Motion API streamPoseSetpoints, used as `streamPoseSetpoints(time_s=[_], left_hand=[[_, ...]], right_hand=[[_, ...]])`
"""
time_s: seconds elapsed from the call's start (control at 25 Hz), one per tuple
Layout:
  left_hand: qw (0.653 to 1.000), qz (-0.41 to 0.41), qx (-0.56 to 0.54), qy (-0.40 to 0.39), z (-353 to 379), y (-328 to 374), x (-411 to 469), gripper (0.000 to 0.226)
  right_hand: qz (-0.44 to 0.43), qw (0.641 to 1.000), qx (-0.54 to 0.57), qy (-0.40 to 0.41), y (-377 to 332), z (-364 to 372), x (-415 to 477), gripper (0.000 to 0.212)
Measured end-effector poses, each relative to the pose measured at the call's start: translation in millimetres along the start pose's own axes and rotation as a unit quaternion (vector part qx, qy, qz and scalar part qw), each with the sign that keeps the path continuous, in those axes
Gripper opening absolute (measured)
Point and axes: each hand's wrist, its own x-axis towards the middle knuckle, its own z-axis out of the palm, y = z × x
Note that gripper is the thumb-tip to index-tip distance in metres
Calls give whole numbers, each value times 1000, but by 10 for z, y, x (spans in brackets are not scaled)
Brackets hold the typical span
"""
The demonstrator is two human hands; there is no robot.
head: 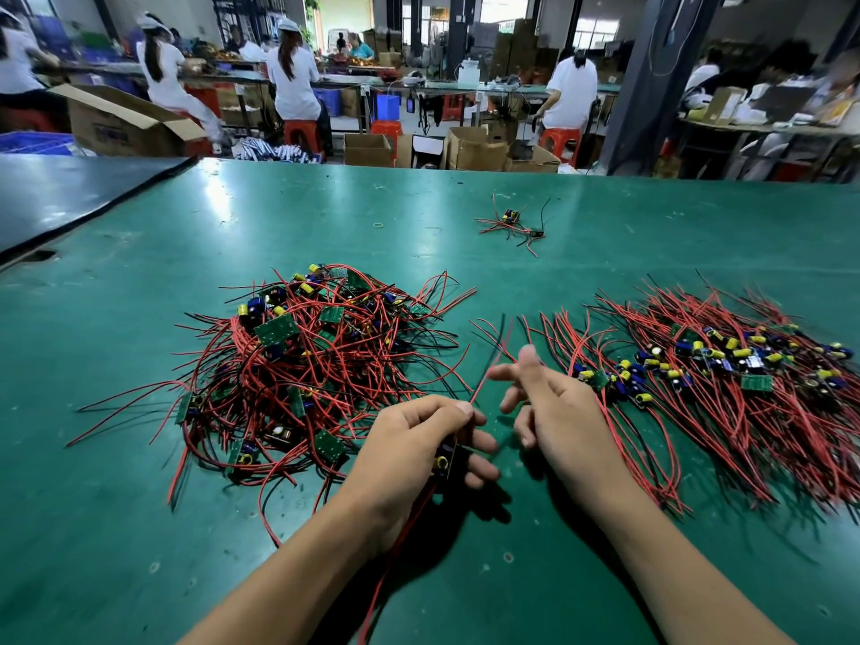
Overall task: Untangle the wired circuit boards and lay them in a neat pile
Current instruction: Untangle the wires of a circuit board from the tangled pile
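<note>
The left hand [419,439] curls around one circuit board [447,459], thumb and forefinger pinching its red wire [486,374], which rises away from the hands; more leads trail back under the wrist. The right hand [549,407], just beside it, holds nothing: thumb up, fingers loosely spread, forefinger tip at the wire, though contact cannot be told. A tangled heap [307,360] of wired boards lies on the green bench [139,528] beyond the left hand. The neat pile [721,365] lies just outside the right hand, boards in a row.
</note>
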Motion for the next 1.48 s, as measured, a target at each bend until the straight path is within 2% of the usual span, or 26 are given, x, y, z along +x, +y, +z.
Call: streamPoseSetpoints(time_s=[0.08,0.16,0.28,0.44,0.64,0.72,0.8,0.92,1.0,1.12,1.24,1.28,1.36,1.48], left_hand=[[999,15,-42,23,7,35,2,18],[995,49,-78,47,-7,78,10,17],[989,100,-81,79,-46,129,24,13],[986,109,-67,103,-68,142,34,10],[980,82,-138,118,-102,167,34,13],[980,70,-147,118,-118,164,23,19],[980,65,-156,100,-119,166,20,18],[982,42,-178,49,-147,163,33,11],[983,5,-185,-2,-161,138,18,19],[980,-76,-174,-55,-142,146,24,16],[986,-141,-69,-59,-117,161,69,20],[988,-136,-45,-55,-114,151,81,19],[989,-99,-91,-69,-139,91,73,6],[988,-68,-113,-78,-169,27,14,12]], right_hand=[[-99,984,-144,-23,10,45,-67,23],[-163,958,-225,-66,-13,93,-136,11],[-160,954,-225,-114,-76,111,-180,11],[-146,958,-204,-141,-114,134,-245,33],[-151,977,-123,-87,-166,110,-235,30],[-110,989,-51,-87,-197,116,-213,25],[-39,993,70,-85,-220,133,-186,27],[62,968,228,-83,-262,96,-132,27],[113,947,285,-101,-266,34,-111,29],[154,921,306,-185,-257,-18,-137,34],[159,921,251,-253,-232,-3,-160,38],[161,924,241,-248,-224,4,-153,38],[159,932,241,-217,-206,16,-123,34],[130,942,239,-196,-186,26,-107,20]])
